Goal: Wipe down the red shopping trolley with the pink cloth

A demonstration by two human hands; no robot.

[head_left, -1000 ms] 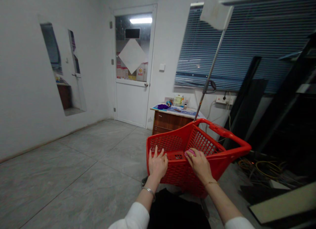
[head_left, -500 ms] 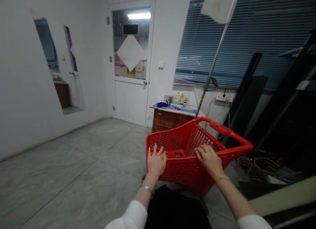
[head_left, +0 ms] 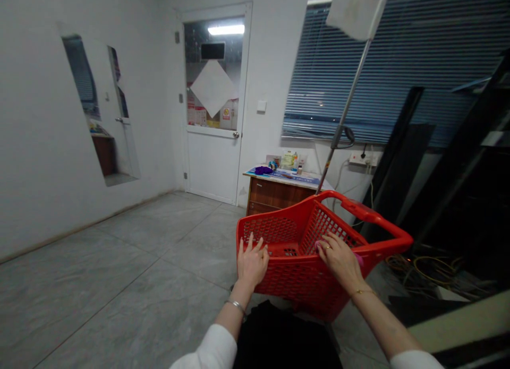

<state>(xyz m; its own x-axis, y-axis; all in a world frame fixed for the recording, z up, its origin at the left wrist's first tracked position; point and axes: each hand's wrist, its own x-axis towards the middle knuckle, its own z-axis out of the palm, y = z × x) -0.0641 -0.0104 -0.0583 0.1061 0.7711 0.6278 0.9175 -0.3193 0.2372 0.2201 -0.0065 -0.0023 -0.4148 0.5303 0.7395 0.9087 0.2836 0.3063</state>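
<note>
A red plastic shopping cart (head_left: 295,286) with latticed walls stands right in front of me, its handle at the right. My left hand (head_left: 253,260) rests at the left end of the cart's near rim, fingers spread and holding nothing. Farther right along the same rim, my right hand (head_left: 340,260) is closed over a pink cloth (head_left: 359,259). Only small bits of the cloth show at the fingertips and beside the palm; the rest is hidden under the hand.
Behind the cart stand a brown drawer cabinet (head_left: 279,195) with small items on top and a long pole (head_left: 353,90) with a white head. Dark panels (head_left: 410,167) and cables (head_left: 434,268) crowd the right. A white door (head_left: 213,164) and grey floor (head_left: 131,284) lie left.
The view has shifted slightly, so the room sits a little lower and to the right. My right hand has slid slightly right with the pink cloth; my left hand has hardly moved.
</note>
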